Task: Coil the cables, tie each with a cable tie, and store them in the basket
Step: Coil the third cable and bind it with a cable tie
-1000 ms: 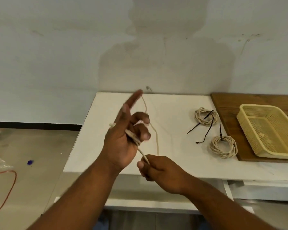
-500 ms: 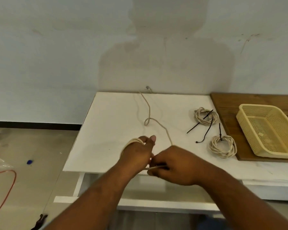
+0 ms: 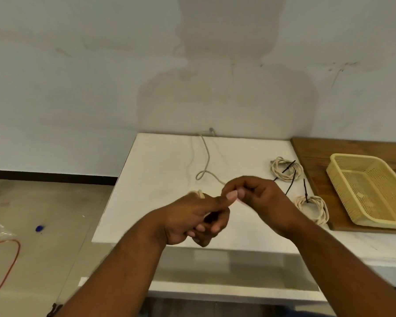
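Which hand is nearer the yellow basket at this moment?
Right. The right hand pinches the cable just left of the tied coils, which lie between it and the basket. The left hand, cable looped round it, sits further left.

Holds cream cable looped round left hand, pinches strand with right hand — above table, tied coils beside basket.
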